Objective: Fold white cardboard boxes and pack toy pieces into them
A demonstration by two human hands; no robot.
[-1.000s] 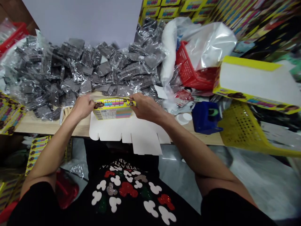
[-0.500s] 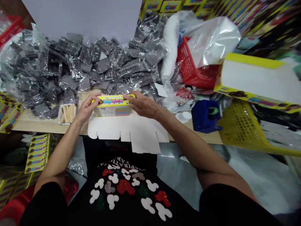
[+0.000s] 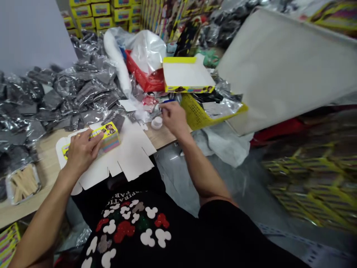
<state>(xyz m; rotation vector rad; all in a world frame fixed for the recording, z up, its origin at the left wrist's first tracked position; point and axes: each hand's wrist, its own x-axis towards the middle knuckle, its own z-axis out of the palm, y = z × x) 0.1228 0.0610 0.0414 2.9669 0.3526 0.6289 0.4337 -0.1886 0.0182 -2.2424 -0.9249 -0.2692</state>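
Observation:
My left hand (image 3: 83, 149) is closed over a small yellow printed box (image 3: 113, 136), its fingers lying across the top. The box sits on a white unfolded carton blank (image 3: 131, 156) at the table edge. My right hand (image 3: 174, 118) reaches out to a blue tape dispenser (image 3: 169, 101), mostly hidden behind the hand. Its fingers are curled together in a pinch there; what they grip cannot be made out. Just left of that hand stands a small white round piece (image 3: 156, 123), like a tape roll.
Grey pieces in clear bags (image 3: 92, 89) heap along the back. A tray of wooden sticks (image 3: 23, 183) lies at left. Beyond my right hand are a red basket (image 3: 143, 80), a yellow basket (image 3: 195, 113) and an open yellow-edged carton (image 3: 186, 76). Yellow boxes (image 3: 312, 190) are stacked at right.
My right hand has left the box and moved right to the tape dispenser. My left hand has shifted onto the box's top. The view has turned right.

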